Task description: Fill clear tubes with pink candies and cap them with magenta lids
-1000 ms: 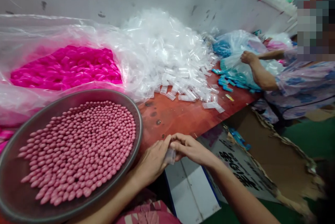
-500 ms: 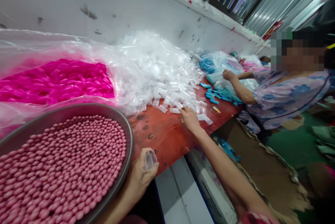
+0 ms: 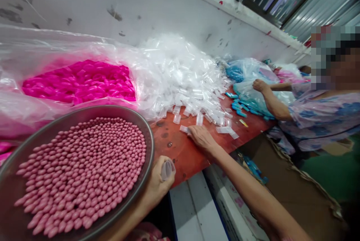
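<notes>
Indoors, red tabletop (image 3: pixel 177 143) under clear containers (image 3: pixel 185 79), scuffed wall (image 3: pixel 168 8) behind.

No legible text or numbers

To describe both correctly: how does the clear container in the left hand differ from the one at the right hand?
The left container shows its open end; the right container shows its long side. The left hand encloses the left container; the right container is only at the fingertips of the right hand. Both look translucent.
</notes>
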